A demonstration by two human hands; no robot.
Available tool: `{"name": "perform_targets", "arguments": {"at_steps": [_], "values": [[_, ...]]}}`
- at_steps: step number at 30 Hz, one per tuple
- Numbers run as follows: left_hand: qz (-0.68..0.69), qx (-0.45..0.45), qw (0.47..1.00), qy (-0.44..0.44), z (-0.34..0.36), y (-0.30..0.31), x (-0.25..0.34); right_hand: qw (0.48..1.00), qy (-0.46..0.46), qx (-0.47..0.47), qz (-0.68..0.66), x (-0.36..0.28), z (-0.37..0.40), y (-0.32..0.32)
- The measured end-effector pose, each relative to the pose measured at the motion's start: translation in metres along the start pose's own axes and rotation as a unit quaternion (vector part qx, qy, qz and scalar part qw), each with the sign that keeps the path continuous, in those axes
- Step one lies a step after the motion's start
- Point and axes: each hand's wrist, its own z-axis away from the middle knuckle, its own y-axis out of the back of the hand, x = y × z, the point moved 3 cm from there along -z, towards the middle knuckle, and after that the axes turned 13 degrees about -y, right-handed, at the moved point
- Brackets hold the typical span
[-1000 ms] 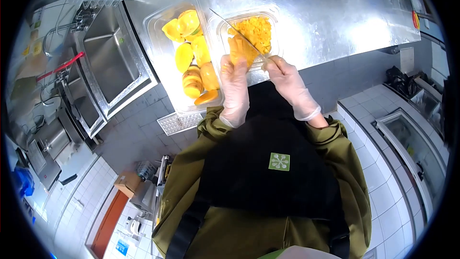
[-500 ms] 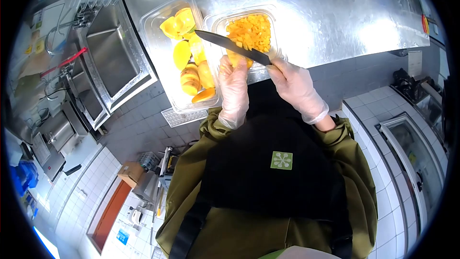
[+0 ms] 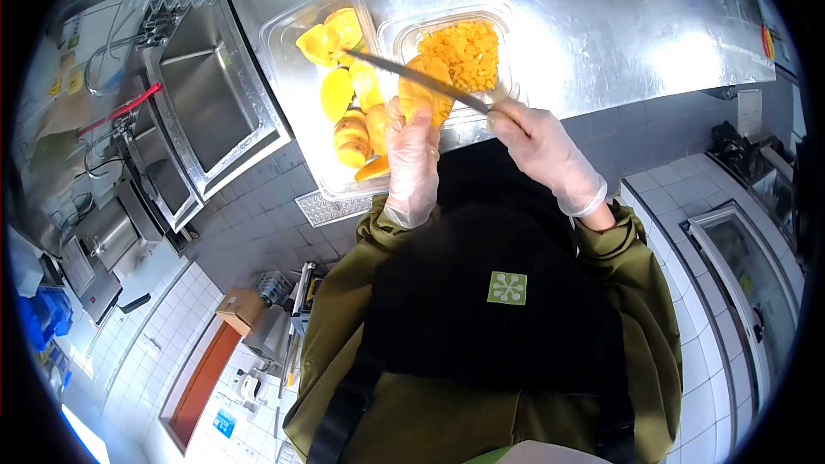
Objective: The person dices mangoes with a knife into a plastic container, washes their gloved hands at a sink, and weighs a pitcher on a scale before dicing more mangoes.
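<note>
My left hand (image 3: 412,159), in a clear glove, is closed on a piece of mango (image 3: 418,93) held over the near-left edge of a clear container (image 3: 507,34) of diced mango (image 3: 464,50). My right hand (image 3: 546,150), also gloved, grips the handle of a dark-bladed knife (image 3: 421,77). The blade points up and left and crosses over the held mango; whether it touches is unclear. Left of this container, a longer clear tray (image 3: 275,60) holds several larger mango pieces (image 3: 351,139).
Everything stands on a shiny steel counter (image 3: 593,26), with two small orange bits at its far side. A metal sink (image 3: 206,103) is at the left, with a red strip near its taps. Stacked clear lids lie at the upper left.
The mango piece in my left hand is raised and shows more of its surface. The knife has shifted slightly right, and the whole view has moved a little.
</note>
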Motion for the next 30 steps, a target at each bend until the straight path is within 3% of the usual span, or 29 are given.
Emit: {"name": "perform_targets", "arguments": {"at_steps": [4, 7, 13, 17, 22, 25, 28, 30], "values": [[0.008, -0.038, 0.999, 0.005, -0.003, 0.01, 0.001, 0.998, 0.025, 0.021, 0.06, 0.0, 0.001, -0.006], [0.017, -0.025, 0.999, 0.014, -0.003, 0.008, 0.003, 0.986, 0.026, 0.086, 0.139, -0.002, 0.001, -0.011], [-0.018, -0.032, 0.999, 0.012, 0.001, 0.003, 0.006, 0.97, 0.047, 0.16, 0.177, -0.003, -0.002, -0.023], [0.009, -0.057, 0.998, -0.025, 0.004, 0.007, 0.007, 0.96, 0.024, 0.175, 0.216, -0.008, -0.005, -0.031], [-0.003, -0.047, 0.999, 0.013, 0.002, 0.004, 0.005, 0.949, 0.005, 0.194, 0.249, -0.015, -0.013, -0.034], [0.003, -0.018, 0.999, 0.036, 0.007, 0.001, 0.008, 0.962, 0.006, 0.227, 0.15, -0.003, -0.022, -0.026], [0.017, -0.004, 0.999, 0.03, 0.0, 0.005, 0.008, 0.977, -0.004, 0.148, 0.155, -0.01, -0.013, -0.026], [0.017, -0.029, 0.998, 0.05, -0.002, 0.009, 0.007, 0.974, 0.002, 0.158, 0.162, -0.005, -0.013, -0.028]]}}
